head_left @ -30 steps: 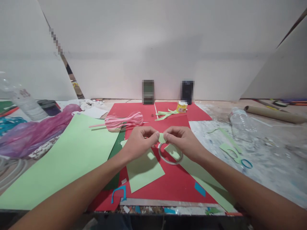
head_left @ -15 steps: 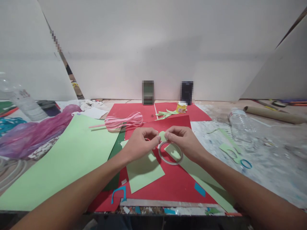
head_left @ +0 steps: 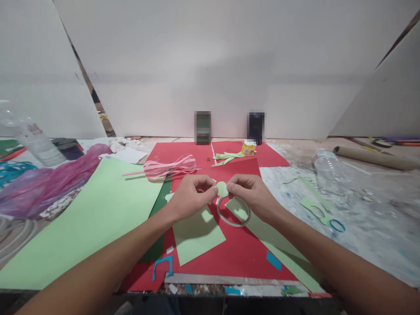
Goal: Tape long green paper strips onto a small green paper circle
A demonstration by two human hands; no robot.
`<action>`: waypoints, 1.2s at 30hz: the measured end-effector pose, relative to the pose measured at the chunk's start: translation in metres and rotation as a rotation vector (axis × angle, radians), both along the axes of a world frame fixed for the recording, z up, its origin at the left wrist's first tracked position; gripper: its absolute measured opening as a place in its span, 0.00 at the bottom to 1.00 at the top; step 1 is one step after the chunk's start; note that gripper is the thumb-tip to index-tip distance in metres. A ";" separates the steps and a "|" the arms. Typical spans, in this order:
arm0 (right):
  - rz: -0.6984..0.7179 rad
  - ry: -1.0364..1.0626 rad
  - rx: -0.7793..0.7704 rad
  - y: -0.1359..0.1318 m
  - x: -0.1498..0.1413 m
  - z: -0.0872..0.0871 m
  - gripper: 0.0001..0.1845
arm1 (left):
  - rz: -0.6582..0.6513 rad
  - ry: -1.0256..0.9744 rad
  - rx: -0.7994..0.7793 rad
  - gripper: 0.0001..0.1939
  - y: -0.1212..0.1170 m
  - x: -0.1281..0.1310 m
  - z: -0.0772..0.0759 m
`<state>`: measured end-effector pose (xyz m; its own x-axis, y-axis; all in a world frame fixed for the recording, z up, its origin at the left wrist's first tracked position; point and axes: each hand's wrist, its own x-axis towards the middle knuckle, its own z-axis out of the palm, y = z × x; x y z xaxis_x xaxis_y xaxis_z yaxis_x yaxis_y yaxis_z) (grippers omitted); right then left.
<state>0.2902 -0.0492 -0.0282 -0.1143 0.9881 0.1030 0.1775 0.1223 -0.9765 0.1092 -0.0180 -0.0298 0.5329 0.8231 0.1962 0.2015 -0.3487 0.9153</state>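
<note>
A small round piece of light green paper is pinched between my left hand and my right hand, both closed on it with fingertips. They hover over a red sheet. A roll of clear tape lies just below the hands, partly under my right hand. A light green rectangle of paper lies under my left wrist.
A large light green sheet lies at the left, with purple material beyond it. Pink paper strips, a yellow glue jar, a plastic bottle, a cardboard tube and scissors are around.
The hands have shifted the small green piece slightly, turning it between the fingertips. Nothing else has moved.
</note>
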 end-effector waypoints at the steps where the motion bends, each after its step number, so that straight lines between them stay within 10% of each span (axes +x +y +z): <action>1: -0.014 -0.010 -0.005 -0.001 0.000 0.000 0.08 | -0.003 -0.001 0.000 0.09 0.000 0.000 0.000; 36: 0.053 0.057 -0.051 -0.001 -0.001 -0.001 0.07 | 0.032 -0.057 -0.008 0.09 -0.002 0.002 0.001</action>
